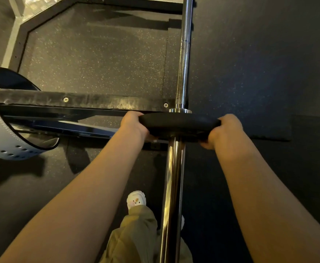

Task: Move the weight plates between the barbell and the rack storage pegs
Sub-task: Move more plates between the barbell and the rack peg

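**Bare forearms, khaki trousers, novelty slippers**

Both forearms are bare right down to the left hand (pixel 134 124) and right hand (pixel 225 131): no sleeves, watch or bands anywhere along them. Well below the fingers (pixel 205 144), loose olive-khaki trousers (pixel 136 236) fall in soft folds. A chunky white slipper (pixel 136 200) pokes out beneath the cuff, its toe bearing a small orange-and-dark cartoon face.

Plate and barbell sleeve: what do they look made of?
Plate: matte black with a soft rounded rim and no glare, so probably rubber-coated; the core is hidden. Left hand and right hand grip its edges. Sleeve: polished metal, likely chromed steel, given its sharp mirror-like reflections.
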Demonstrator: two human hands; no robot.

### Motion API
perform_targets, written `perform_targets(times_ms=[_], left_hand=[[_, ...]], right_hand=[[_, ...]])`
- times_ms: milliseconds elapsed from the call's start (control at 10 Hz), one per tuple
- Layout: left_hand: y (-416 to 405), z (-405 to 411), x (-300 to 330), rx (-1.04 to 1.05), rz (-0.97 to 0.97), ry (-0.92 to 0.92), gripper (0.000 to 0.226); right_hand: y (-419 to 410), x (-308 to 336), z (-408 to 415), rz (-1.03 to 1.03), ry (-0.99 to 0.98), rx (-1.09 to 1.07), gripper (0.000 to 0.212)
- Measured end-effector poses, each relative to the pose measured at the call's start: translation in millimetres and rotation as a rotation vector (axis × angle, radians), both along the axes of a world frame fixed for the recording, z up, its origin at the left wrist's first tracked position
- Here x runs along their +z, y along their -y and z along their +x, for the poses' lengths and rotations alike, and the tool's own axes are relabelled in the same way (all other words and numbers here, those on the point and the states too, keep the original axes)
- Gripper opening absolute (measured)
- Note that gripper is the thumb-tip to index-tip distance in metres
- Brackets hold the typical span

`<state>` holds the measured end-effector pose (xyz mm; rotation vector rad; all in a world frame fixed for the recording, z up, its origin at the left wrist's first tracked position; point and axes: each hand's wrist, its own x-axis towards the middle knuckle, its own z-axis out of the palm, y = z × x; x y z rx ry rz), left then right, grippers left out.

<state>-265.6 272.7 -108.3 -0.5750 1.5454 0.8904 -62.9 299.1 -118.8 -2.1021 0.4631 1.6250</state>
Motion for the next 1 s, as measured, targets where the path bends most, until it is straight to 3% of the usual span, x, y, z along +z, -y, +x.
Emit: perform_targets(times_ms=[100,200,300,400,500,700,800,1000], left_hand=[[4,-7,3,0.017,0.006,0.042,0.023],[0,-1,1,0.018,0.039,0.031,0.018],[1,5,3,0.025,0.041,0.016,0.019],[17,-2,12,-0.056,0.165,0.047,0.029],[50,-12,22,-0.205,0.279,0.038,0.034],[119,-26,49,-0.253,0.371,-0.137,0.029],[159,-39,73,-0.416,0.423,-0.304,0.028],[244,-73,133,-0.681,0.488,-0.455,0.019]], right_hand=[[3,0,-6,0.107,0.072,0.127,0.053],[1,6,1,0.086,0.045,0.119,0.04],[16,18,2,0.156,-0.025,0.06,0.045],[49,24,-1,0.333,-0.026,-0.009,0.049],[89,32,10,0.346,0.032,0.013,0.057],[163,61,11,0.38,0.018,0.013,0.041],[189,82,-14,0.42,-0.071,0.147,0.032],[224,122,-69,0.538,-0.181,0.422,0.027]])
